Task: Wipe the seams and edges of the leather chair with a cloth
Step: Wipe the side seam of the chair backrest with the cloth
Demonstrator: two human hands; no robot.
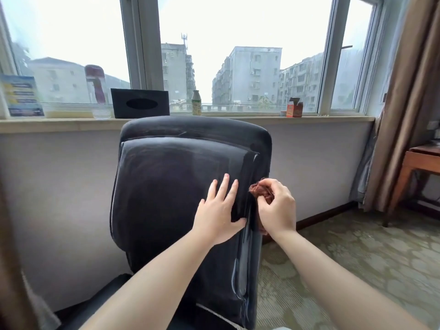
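Window sill [71,123]: runs behind the chair, under a wide window [238,55] showing grey apartment blocks.
- Black tissue box [140,103], standing on the sill just above the chair's top left corner.
- Small green-labelled bottle [196,102], upright, right of the tissue box.
- Orange carton [294,107], further right along the sill, top flap open.
- Clear tall bottle with a dark red cap [95,84], left of the tissue box; blurred.
- Blue printed card [21,96], propped at the far left; text unreadable.

Brown curtain [404,103]: hangs at the right edge. Wooden side table [421,163] beside it, partly cut off. Patterned carpet [345,258] covers the floor to the right.

Leather chair [166,186]: black, centre of view, backrest facing the camera, standing close to the wall below the sill. A padded panel sits on the backrest, with a seam groove down its right side.

Left hand [220,210]: fingers straight and spread, palm flat on the padded panel near its right edge, thumb at the panel's rim beside the groove.

Right hand [277,208]: fingers curled, gripping a bunched reddish-brown cloth [262,189]. The cloth is pressed into the right-hand seam, just beside the left hand's fingertips; part of it trails below the palm.
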